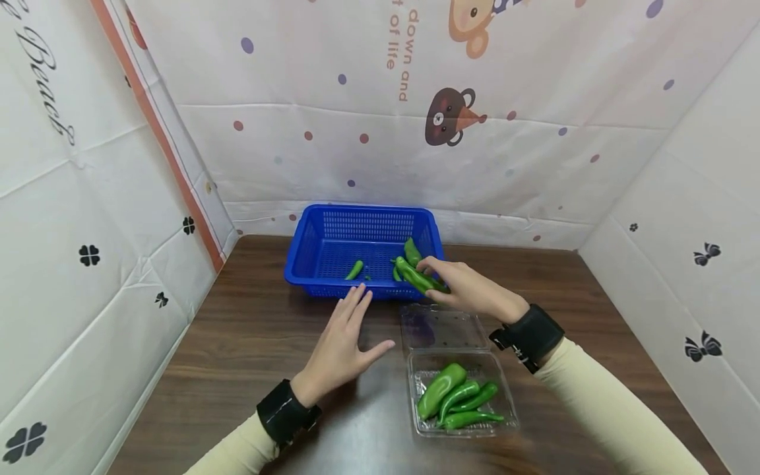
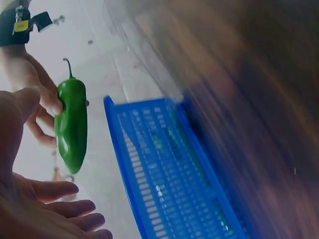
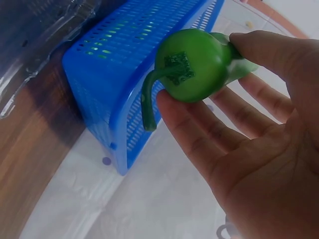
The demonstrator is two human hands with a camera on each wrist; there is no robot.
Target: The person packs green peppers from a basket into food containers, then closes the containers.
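My right hand pinches a long green pepper between thumb and fingers, above the near right rim of the blue basket. In the left wrist view the pepper hangs lengthwise with its thin curved stem upward in the frame. My left hand is spread with straight fingers and holds nothing, its fingertips near the basket's front side. Inside the basket lie a small green pepper and another green pepper, plus green pieces partly hidden behind the right hand and held pepper.
A clear plastic clamshell box stands with its lid folded back toward the basket. Several green peppers lie in it. The brown wooden table is bounded by printed white cloth walls behind and at both sides.
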